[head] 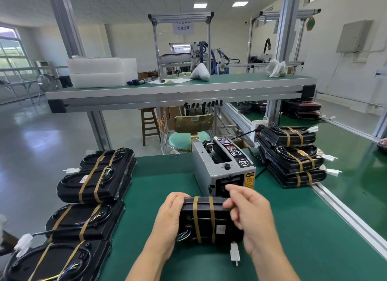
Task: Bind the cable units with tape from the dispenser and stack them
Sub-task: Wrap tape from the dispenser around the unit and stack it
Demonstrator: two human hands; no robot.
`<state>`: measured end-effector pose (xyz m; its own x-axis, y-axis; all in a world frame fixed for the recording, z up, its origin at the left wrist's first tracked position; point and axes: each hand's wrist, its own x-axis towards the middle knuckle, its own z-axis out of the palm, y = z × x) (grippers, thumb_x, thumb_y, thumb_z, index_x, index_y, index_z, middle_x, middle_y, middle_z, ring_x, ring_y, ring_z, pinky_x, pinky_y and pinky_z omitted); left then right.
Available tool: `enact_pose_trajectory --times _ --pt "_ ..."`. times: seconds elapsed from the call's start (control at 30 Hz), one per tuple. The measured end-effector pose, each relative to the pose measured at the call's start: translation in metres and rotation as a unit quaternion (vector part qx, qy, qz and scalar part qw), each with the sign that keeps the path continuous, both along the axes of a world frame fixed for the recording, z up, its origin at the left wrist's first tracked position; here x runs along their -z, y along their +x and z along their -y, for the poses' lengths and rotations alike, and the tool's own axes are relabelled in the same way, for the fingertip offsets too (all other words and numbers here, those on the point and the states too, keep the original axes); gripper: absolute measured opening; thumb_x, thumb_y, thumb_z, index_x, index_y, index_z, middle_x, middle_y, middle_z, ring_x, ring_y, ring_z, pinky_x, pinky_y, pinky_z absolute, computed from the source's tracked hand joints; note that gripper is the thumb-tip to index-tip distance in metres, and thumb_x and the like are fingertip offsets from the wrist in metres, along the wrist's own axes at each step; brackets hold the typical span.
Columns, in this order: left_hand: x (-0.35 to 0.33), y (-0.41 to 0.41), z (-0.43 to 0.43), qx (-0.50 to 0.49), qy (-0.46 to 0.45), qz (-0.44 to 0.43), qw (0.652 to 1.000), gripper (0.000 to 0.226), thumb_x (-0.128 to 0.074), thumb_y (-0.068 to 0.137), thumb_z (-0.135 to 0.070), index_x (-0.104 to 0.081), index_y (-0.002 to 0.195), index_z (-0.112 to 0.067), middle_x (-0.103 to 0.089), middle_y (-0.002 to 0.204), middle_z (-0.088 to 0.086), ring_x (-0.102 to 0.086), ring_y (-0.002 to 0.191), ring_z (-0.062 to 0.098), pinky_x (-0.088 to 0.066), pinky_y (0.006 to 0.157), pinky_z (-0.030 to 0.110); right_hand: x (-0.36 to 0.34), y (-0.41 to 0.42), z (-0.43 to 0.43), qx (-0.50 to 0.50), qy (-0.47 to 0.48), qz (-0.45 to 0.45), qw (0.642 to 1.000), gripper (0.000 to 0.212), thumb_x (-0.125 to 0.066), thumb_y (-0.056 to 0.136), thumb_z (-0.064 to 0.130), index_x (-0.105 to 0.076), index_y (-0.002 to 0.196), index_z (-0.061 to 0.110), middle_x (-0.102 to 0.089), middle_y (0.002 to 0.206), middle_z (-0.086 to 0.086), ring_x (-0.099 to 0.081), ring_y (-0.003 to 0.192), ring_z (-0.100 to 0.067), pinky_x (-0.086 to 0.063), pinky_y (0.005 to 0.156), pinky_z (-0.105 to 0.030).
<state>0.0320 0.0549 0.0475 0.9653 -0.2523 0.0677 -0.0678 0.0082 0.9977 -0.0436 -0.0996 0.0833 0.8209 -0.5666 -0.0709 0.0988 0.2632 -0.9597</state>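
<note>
A black cable unit [206,220] with two tan tape bands is held tilted above the green mat [159,184]. My left hand [167,218] grips its left end. My right hand [251,215], blurred, covers its right end with curled fingers on the top edge and the thumb raised toward the outlet of the grey tape dispenser [222,167]. A white connector [234,253] hangs under the unit. Taped units lie in stacks at the left [94,184] and at the right [293,157].
More taped units [83,222] run along the table's left edge toward me. An aluminium rail [345,213] borders the mat on the right. A shelf [180,92] with white foam trays spans overhead, and a stool [188,138] stands behind the table.
</note>
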Motion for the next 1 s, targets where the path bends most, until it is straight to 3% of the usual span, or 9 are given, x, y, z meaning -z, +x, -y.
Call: enact_pose_trajectory --times 0.23,0.33,0.6,0.67,0.73,0.83,0.93,1.0 --pt "0.000 -0.001 0.008 -0.020 -0.007 -0.013 1.000 0.019 -0.054 0.095 -0.025 -0.065 0.082 -0.018 -0.067 0.081 -0.002 -0.060 0.073 0.008 -0.045 0.071 0.028 0.028 0.002 0.043 0.127 -0.062 -0.042 0.989 0.019 -0.059 0.091 0.002 -0.074 0.092 0.013 -0.069 0.078 -0.002 -0.054 0.058 -0.008 -0.042 0.051 -0.015" --pt "0.001 -0.001 0.010 -0.027 0.004 -0.011 1.000 0.015 -0.059 0.093 -0.026 -0.064 0.082 -0.017 -0.066 0.076 -0.003 -0.058 0.068 0.008 -0.044 0.071 0.031 0.036 0.009 0.043 0.120 -0.039 -0.056 0.990 0.015 -0.064 0.089 0.004 -0.075 0.089 0.015 -0.070 0.079 0.001 -0.056 0.065 -0.010 -0.045 0.057 -0.018" --pt "0.001 -0.006 0.008 -0.028 -0.024 -0.028 0.999 0.022 -0.070 0.083 -0.028 -0.064 0.092 -0.009 -0.070 0.077 -0.003 -0.062 0.068 0.007 -0.046 0.067 0.027 0.030 0.035 0.046 0.074 0.028 -0.083 0.993 0.013 -0.063 0.088 0.003 -0.074 0.094 0.007 -0.051 0.060 -0.001 -0.046 0.059 -0.015 -0.045 0.058 -0.026" --pt "0.000 -0.006 0.007 -0.022 -0.020 -0.037 0.999 0.024 -0.071 0.082 -0.029 -0.064 0.092 -0.009 -0.070 0.078 0.000 -0.062 0.068 0.009 -0.046 0.066 0.027 0.028 0.039 0.047 0.072 0.021 -0.093 0.993 0.010 -0.065 0.086 0.004 -0.070 0.090 -0.003 -0.050 0.063 -0.004 -0.043 0.057 -0.014 -0.044 0.056 -0.023" --pt "0.000 -0.005 0.007 -0.029 -0.004 -0.030 0.999 0.023 -0.072 0.082 -0.029 -0.064 0.091 -0.010 -0.069 0.081 0.002 -0.061 0.072 0.012 -0.046 0.069 0.029 0.026 0.043 0.046 0.069 0.012 -0.106 0.992 0.009 -0.068 0.085 0.007 -0.069 0.078 0.000 -0.050 0.065 -0.006 -0.041 0.056 -0.014 -0.042 0.058 -0.025" --pt "-0.002 -0.003 0.008 -0.065 0.073 0.059 0.993 0.011 -0.072 0.086 -0.022 -0.062 0.091 -0.020 -0.066 0.095 -0.002 -0.060 0.088 0.011 -0.044 0.079 0.025 0.024 0.048 0.047 0.064 0.013 -0.123 0.990 0.013 -0.069 0.085 0.008 -0.068 0.073 0.005 -0.056 0.060 -0.003 -0.047 0.055 -0.014 -0.044 0.060 -0.028" --pt "-0.011 -0.003 0.012 -0.070 0.186 0.212 0.957 0.026 -0.063 0.091 -0.010 -0.062 0.102 -0.034 -0.061 0.103 -0.016 -0.051 0.104 -0.003 -0.036 0.084 0.011 0.023 0.052 0.050 0.068 0.017 -0.134 0.988 0.017 -0.070 0.086 0.010 -0.066 0.071 0.007 -0.057 0.058 -0.002 -0.050 0.055 -0.015 -0.044 0.057 -0.026" --pt "-0.017 -0.003 0.018 -0.056 0.272 0.291 0.916 0.035 -0.055 0.091 -0.001 -0.067 0.103 -0.032 -0.062 0.099 -0.021 -0.049 0.101 0.000 -0.036 0.091 0.023 0.023 0.054 0.049 0.074 0.018 -0.140 0.987 0.015 -0.072 0.086 0.011 -0.067 0.071 0.008 -0.057 0.056 -0.001 -0.051 0.055 -0.016 -0.045 0.058 -0.026"
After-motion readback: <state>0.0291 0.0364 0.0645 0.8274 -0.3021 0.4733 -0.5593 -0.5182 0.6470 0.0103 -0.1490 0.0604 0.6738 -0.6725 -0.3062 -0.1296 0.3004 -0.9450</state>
